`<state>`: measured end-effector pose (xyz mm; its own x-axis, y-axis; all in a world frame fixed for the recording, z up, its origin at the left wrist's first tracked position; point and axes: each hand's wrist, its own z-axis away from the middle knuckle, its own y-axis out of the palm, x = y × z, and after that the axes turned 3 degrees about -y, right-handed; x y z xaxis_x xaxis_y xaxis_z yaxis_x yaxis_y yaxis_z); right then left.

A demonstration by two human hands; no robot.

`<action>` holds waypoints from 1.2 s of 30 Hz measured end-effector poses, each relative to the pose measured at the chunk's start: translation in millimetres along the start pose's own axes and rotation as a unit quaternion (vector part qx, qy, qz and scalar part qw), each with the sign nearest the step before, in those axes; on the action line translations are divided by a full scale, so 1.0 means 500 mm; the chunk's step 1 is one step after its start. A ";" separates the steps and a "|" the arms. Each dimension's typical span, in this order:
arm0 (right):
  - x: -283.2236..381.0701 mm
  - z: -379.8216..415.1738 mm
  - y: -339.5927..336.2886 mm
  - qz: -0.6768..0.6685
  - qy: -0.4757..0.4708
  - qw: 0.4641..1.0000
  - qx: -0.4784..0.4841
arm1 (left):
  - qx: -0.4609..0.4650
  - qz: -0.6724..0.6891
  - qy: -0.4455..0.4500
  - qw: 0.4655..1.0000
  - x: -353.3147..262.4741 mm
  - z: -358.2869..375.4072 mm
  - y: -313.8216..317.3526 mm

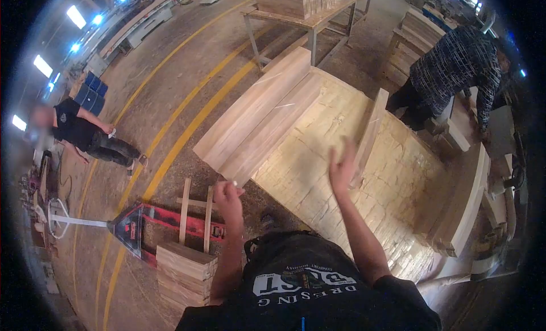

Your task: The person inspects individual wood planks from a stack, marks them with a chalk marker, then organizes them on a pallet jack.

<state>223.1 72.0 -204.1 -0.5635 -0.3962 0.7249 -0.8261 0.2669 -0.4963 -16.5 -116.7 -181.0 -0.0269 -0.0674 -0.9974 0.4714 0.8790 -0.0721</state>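
Note:
My left hand [227,195] is raised over the near left corner of a large worktable [318,189] with a yellowish, stained top. Its fingers are curled into a fist, and a small pale spot shows at the knuckles. My right hand [342,167] is lifted over the table with fingers apart, blurred, holding nothing. It is right beside a long narrow board [371,131] that stands on edge. Wide wooden planks [256,118] lie side by side along the table's left edge.
More boards [463,203] lie along the table's right side. A red pallet jack [145,222] and a stack of wood [183,269] sit at my lower left. One person in black [85,135] walks at left; another in a patterned top [455,66] bends at far right. A metal table [307,15] stands behind.

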 end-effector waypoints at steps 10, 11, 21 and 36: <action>0.143 -0.011 0.106 -0.436 0.326 0.812 0.211 | 0.322 -0.080 0.143 0.933 -0.054 0.211 0.086; 0.130 -0.014 0.081 -0.475 0.347 0.784 0.199 | 0.342 -0.071 0.159 0.924 -0.077 0.207 0.081; 0.093 -0.040 -0.098 -0.778 0.422 0.456 0.093 | 0.306 -0.020 0.075 0.949 -0.094 0.168 0.101; 0.114 -0.129 -0.119 -0.603 0.418 0.669 0.117 | 0.067 -0.072 0.356 0.929 -0.376 -0.002 0.234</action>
<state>240.0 90.1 -102.5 0.6281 0.4565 0.6302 -0.7130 0.0132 0.7010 42.5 -0.8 -1.8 -0.6519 0.1913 -0.7338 0.5218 0.8153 -0.2510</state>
